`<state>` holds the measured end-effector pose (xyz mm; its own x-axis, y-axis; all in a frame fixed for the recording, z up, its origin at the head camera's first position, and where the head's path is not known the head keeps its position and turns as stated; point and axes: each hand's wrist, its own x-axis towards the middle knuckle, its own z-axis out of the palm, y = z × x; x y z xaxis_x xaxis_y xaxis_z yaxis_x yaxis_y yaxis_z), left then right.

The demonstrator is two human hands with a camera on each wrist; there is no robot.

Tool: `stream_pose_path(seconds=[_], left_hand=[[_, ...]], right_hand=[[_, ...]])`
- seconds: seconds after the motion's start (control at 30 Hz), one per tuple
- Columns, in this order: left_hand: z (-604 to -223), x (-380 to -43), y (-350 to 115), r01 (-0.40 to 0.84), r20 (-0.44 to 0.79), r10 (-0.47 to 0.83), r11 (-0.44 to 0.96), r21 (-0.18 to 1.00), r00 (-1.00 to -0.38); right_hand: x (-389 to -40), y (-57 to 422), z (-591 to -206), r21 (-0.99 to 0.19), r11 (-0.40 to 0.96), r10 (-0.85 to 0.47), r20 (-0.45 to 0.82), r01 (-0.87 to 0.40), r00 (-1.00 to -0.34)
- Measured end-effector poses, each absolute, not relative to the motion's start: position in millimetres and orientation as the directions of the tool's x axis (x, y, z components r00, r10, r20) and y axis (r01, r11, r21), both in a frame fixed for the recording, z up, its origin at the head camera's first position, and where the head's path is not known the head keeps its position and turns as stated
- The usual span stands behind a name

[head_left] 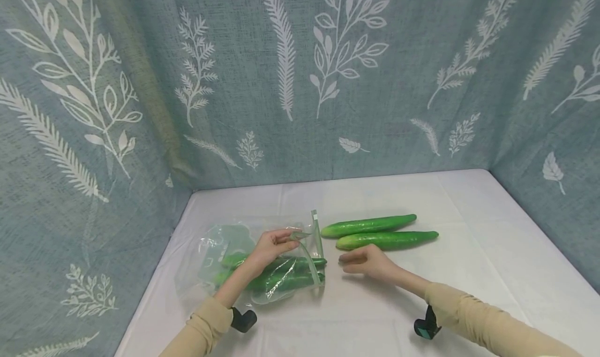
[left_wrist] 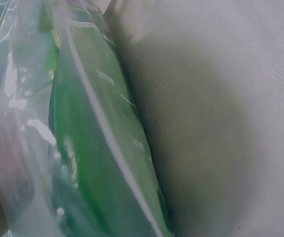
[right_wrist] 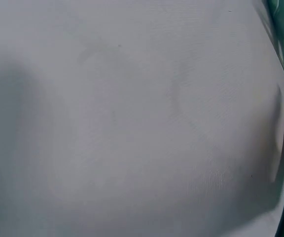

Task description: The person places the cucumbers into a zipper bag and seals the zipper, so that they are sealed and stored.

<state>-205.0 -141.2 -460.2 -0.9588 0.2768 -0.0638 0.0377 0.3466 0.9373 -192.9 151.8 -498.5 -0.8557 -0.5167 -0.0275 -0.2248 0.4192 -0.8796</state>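
Observation:
A clear zip bag (head_left: 213, 242) lies on the left of the table with two cucumbers (head_left: 295, 280) inside, their tips near its mouth. My left hand (head_left: 272, 248) pinches the bag's upper edge and lifts it, so the mouth gapes toward the right. In the left wrist view the bag's plastic (left_wrist: 23, 148) spreads over a green cucumber (left_wrist: 78, 163). My right hand (head_left: 370, 263) hovers just right of the bag's mouth, fingers loosely bent and holding nothing. Behind it lie two more cucumbers, a rear one (head_left: 370, 225) and a front one (head_left: 389, 240), side by side.
A white cloth covers the table (head_left: 375, 320). A blue-green curtain (head_left: 300, 86) with white leaf prints stands behind and on both sides. Dark wrist cameras hang under the left sleeve (head_left: 206, 320) and the right sleeve (head_left: 469, 312).

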Motion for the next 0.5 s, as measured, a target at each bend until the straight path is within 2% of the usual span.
stream_pose_path(seconds=[0.5], left_hand=[[-463, -207, -142, 0.046, -0.061, 0.291, 0.346, 0.937, -0.955]], right_hand=[[-186, 185, -485, -0.867, 0.450, -0.491, -0.042, -0.212, -0.870]])
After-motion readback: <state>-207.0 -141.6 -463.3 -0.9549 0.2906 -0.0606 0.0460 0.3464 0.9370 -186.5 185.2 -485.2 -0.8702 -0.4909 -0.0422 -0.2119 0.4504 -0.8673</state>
